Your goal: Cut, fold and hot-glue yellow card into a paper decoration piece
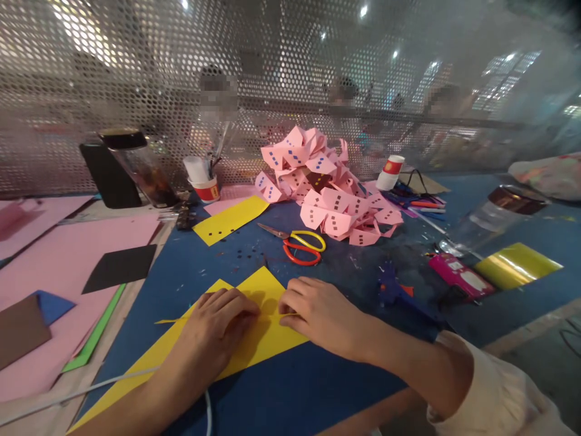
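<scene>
A large sheet of yellow paper (265,345) lies at a slant on the blue tabletop in front of me. My left hand (220,321) rests on it, fingers curled and pressed together at the paper. Just to its right, my right hand (313,309) pinches a narrow raised edge of the same paper between thumb and fingers. This thin edge runs between the two hands and shows again left of my left hand. Beyond them lies a pair of scissors (295,242) with one yellow and one red handle loop, blades spread.
Pink folded paper shapes (318,181) with small dark and blue squares are heaped behind the scissors. A blue glue gun (403,293) lies right of my hand. Pink sheets (118,242) cover the left side. Drink bottles (492,218) and paper cups (390,172) stand further back. A white cable passes under my left forearm.
</scene>
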`<state>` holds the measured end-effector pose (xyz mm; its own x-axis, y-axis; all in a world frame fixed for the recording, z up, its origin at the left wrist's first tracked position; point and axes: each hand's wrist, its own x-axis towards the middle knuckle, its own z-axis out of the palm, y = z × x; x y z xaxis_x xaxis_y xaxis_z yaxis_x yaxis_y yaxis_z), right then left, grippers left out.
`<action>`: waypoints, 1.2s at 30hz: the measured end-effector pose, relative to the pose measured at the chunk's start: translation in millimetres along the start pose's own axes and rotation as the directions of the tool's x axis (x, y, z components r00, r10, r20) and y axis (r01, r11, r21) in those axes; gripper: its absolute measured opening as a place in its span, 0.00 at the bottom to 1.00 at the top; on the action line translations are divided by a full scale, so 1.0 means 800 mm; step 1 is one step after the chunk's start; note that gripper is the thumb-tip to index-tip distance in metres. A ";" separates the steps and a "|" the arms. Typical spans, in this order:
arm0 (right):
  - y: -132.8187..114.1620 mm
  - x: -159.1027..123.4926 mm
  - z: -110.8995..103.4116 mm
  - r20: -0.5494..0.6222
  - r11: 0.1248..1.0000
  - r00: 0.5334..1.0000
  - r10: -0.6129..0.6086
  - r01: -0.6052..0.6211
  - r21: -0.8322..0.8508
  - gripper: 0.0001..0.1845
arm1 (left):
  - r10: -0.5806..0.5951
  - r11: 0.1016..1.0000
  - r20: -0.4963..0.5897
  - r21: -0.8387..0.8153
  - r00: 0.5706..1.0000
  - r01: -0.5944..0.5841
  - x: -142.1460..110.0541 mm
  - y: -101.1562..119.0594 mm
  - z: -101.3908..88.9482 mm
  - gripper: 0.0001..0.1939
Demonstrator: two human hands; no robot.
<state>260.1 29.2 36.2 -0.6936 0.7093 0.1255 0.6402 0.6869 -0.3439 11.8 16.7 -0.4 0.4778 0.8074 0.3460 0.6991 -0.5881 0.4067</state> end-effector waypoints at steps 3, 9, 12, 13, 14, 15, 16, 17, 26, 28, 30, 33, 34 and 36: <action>0.001 0.000 0.003 0.006 1.000 1.000 -0.007 0.007 -0.010 0.06 | 0.011 0.999 0.001 -0.031 1.000 -0.011 0.001 0.002 0.001 0.11; 0.003 -0.001 0.005 -0.044 0.999 0.998 0.033 -0.033 0.011 0.05 | 0.047 0.998 -0.079 0.043 0.996 -0.044 0.000 0.014 -0.008 0.08; 0.003 0.000 -0.002 -0.152 0.994 0.984 0.097 -0.089 0.056 0.04 | 0.105 0.994 -0.263 0.032 0.959 -0.100 -0.006 0.024 -0.019 0.08; 0.002 0.001 -0.005 -0.191 0.991 0.974 0.123 -0.110 0.079 0.05 | 0.101 0.994 -0.317 -0.004 0.943 -0.108 -0.009 0.027 -0.022 0.10; 0.001 0.002 -0.009 -0.227 0.987 0.963 0.144 -0.122 0.108 0.05 | 0.087 0.991 -0.317 -0.072 0.944 -0.116 -0.010 0.029 -0.023 0.10; -0.001 0.002 -0.012 -0.257 0.983 0.954 0.152 -0.119 0.139 0.05 | 0.029 0.983 -0.270 -0.166 0.962 -0.076 -0.011 0.030 -0.023 0.08; -0.003 0.002 -0.015 -0.280 0.980 0.949 0.146 -0.101 0.170 0.05 | -0.072 0.966 -0.208 -0.260 0.975 0.016 -0.010 0.031 -0.022 0.05; -0.005 0.003 -0.016 -0.294 0.978 0.947 0.129 -0.072 0.197 0.05 | -0.193 0.926 -0.123 -0.352 0.973 0.139 -0.008 0.030 -0.020 0.03; -0.012 0.004 -0.003 -0.290 0.963 0.957 0.010 0.069 0.261 0.06 | -0.514 0.494 0.164 -0.745 0.842 0.447 0.008 0.024 -0.008 0.11; -0.012 0.006 -0.001 -0.295 0.963 0.955 0.015 0.066 0.263 0.06 | -0.502 0.492 0.162 -0.754 0.849 0.435 0.007 0.025 -0.010 0.11; -0.013 0.006 0.002 -0.290 0.965 0.957 0.022 0.056 0.255 0.06 | -0.491 0.493 0.159 -0.760 0.857 0.424 0.007 0.025 -0.012 0.11; -0.013 0.007 0.008 -0.308 0.971 0.950 0.059 0.017 0.238 0.06 | -0.494 0.488 0.161 -0.762 0.854 0.426 0.006 0.023 -0.011 0.12; -0.013 0.007 0.011 -0.335 0.971 0.938 0.092 -0.010 0.239 0.07 | -0.500 0.480 0.163 -0.765 0.850 0.429 0.006 0.021 -0.010 0.12; -0.012 0.007 0.013 -0.399 0.956 0.894 0.203 -0.092 0.280 0.14 | -0.511 0.461 0.163 -0.777 0.844 0.430 0.005 0.017 -0.008 0.12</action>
<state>246.3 25.0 30.5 -0.3587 0.8366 0.4140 0.5833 0.5471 -0.6003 20.2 11.6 12.0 0.1328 0.9897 -0.0540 0.1145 0.0388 0.9927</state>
